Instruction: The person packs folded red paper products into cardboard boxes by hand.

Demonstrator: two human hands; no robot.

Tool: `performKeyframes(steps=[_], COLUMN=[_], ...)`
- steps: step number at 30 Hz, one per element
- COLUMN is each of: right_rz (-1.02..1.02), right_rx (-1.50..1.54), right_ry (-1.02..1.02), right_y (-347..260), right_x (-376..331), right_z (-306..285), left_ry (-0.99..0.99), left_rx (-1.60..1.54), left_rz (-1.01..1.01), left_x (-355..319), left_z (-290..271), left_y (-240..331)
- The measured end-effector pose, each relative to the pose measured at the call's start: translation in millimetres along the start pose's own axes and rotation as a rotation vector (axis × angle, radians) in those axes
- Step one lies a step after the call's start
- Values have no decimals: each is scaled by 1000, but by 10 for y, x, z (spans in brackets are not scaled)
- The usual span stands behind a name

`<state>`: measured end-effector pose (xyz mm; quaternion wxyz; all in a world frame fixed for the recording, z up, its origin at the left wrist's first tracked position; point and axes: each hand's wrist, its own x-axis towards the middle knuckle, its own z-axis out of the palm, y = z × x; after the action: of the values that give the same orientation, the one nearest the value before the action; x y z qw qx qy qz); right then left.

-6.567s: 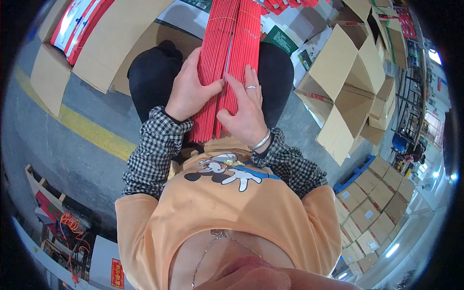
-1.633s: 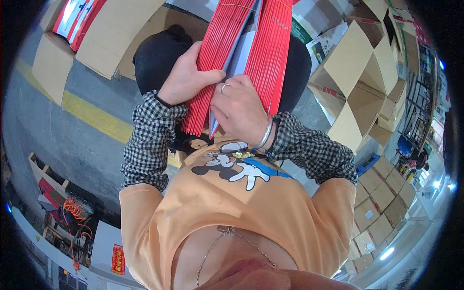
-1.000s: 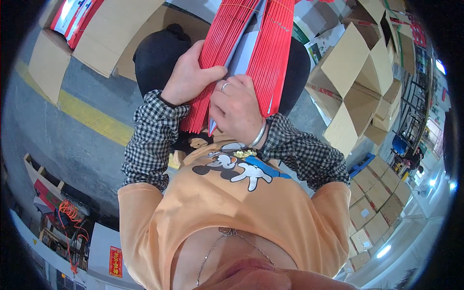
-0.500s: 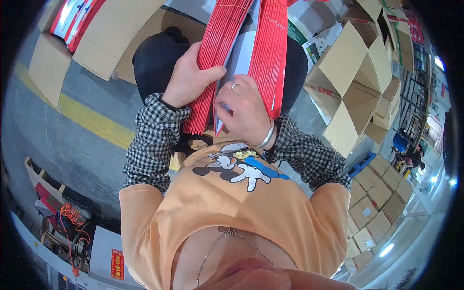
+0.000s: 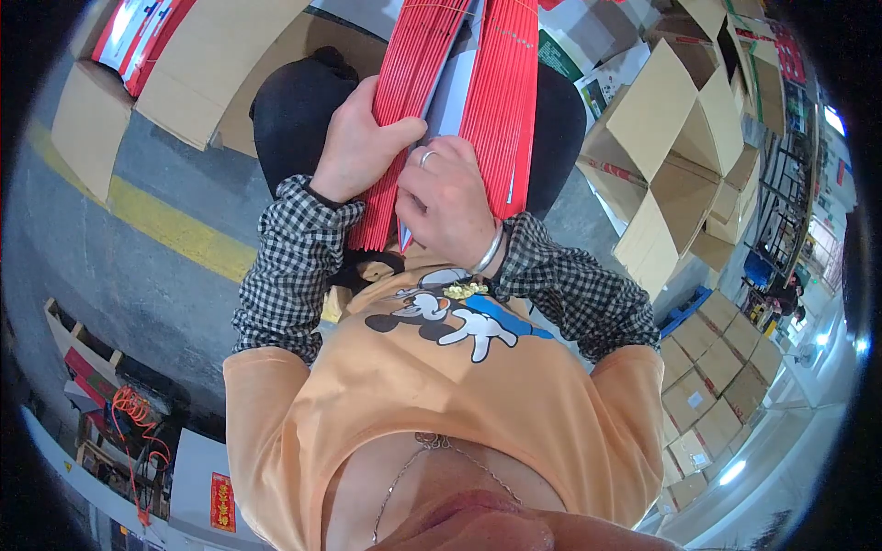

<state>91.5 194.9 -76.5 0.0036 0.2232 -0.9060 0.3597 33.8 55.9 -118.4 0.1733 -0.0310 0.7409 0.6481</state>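
Observation:
A thick bundle of red-edged folded sheets (image 5: 503, 96) stands on edge between my knees, parted lengthwise into two halves. Pale inner faces show in the gap, and a thin band crosses the far part. My left hand (image 5: 356, 147) is closed round the left half (image 5: 415, 73), its thumb over the edges by the gap. With fingers curled in, my right hand (image 5: 447, 197) rests at the near part of the gap, against the right half. Its fingertips are hidden, so whether they pinch a single sheet does not show.
Open cardboard boxes (image 5: 657, 115) stand at the right, with stacked closed cartons (image 5: 703, 390) nearer. Another open carton (image 5: 216, 69) is at the far left, beside red-and-white packages (image 5: 138, 41). A yellow stripe (image 5: 179, 225) crosses the grey floor. An orange coiled hose (image 5: 138, 413) hangs at lower left.
My right hand has shifted a little to the left, and the right half of the bundle has come with it. The gap between the halves looks narrower. My left hand has barely moved.

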Motion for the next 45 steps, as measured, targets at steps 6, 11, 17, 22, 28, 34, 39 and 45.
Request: performKeyframes(steps=[6,11,17,22,28,34,39,45], right_rz=[-22,-7,-14,-11,-15,7,-8,-1], right_rx=[-4,29,40,36,48,62,71,102], right_ry=[2,-19,-39,-20,-12,-15,-70,3], right_y=[62,99,128,143,141,155,133,119], right_x=[-18,-57,-65,-65,-66,-85,-64,-74], right_z=[-20,-89,-105,-106,-117,-144,-159,-120], left_ry=[-2,-45,-56,-60,-66,-16,-3,-53], left_rx=[18,39,68,96,53,7,5,56], left_rz=[13,-2,-1,-2,-5,31,33,32], left_x=[5,-10,-4,-8,-16,4,-17,-8], left_z=[-15,-15,-24,-25,-25,10,-24,-12], left_y=[-9,33,47,78,53,10,1,38])
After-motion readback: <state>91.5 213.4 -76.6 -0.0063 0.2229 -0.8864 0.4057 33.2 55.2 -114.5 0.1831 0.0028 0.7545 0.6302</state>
